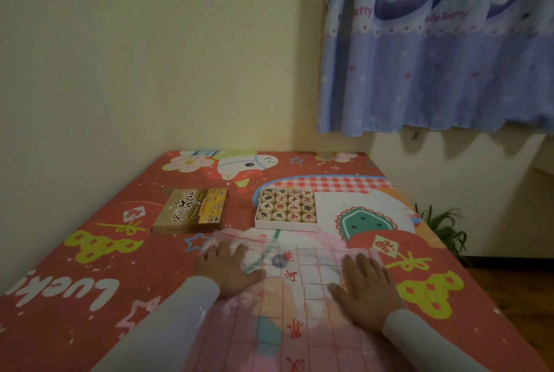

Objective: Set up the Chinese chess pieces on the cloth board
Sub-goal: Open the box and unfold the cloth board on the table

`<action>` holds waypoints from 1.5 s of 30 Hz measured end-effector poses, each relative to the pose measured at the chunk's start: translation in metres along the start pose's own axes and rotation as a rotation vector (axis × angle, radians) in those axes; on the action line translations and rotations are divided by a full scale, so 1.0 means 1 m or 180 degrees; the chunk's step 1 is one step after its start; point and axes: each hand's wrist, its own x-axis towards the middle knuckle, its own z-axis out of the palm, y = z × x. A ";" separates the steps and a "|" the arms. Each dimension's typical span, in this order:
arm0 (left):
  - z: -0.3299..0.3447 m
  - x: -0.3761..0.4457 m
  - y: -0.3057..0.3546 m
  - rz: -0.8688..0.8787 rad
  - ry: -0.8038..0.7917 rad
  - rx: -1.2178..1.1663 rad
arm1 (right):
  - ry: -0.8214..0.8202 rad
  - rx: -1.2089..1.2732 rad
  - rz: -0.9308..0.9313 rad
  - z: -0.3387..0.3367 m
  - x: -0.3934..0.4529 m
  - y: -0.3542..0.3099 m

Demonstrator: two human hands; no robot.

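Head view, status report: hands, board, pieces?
Both hands, left and right, flat on cloth board. Pieces boxed beyond it. Nothing in the way.

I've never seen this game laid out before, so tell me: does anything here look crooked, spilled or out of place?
Nothing is spilled or broken. The chess pieces sit in neat rows in their open box, the box lid lies flat beside it, and both hands press flat on the thin cloth board, whose far edge looks slightly rumpled.
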 end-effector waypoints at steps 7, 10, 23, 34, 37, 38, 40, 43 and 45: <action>-0.036 -0.002 0.026 0.0431 0.1111 0.0637 | 0.0115 -0.0070 -0.0001 -0.001 -0.006 -0.004; -0.037 0.012 0.032 0.0650 0.1497 0.0260 | 0.0069 -0.0028 -0.0038 -0.003 -0.007 -0.006; -0.048 0.052 0.035 0.0466 0.1365 -0.1463 | 0.0041 -0.0017 -0.0090 0.006 -0.001 0.000; -0.039 0.041 0.037 0.0921 0.2199 -0.1088 | 0.0441 -0.0022 0.0359 -0.004 0.009 0.000; -0.026 0.023 0.047 0.1480 0.1598 -0.0665 | 0.0679 0.0163 0.0444 -0.018 0.023 0.004; -0.018 0.021 0.048 0.1530 0.1362 -0.0536 | 0.0726 0.0353 0.0525 -0.022 0.027 0.005; -0.001 0.017 0.050 0.1449 0.1063 -0.0356 | 0.0628 0.0529 0.0514 -0.027 0.034 0.007; 0.011 0.012 0.047 0.1345 0.0931 -0.0295 | 0.0395 0.0473 0.0458 -0.027 0.042 0.010; 0.011 0.008 0.046 0.1331 0.0889 -0.0282 | 0.0456 0.0626 0.0482 -0.030 0.045 0.010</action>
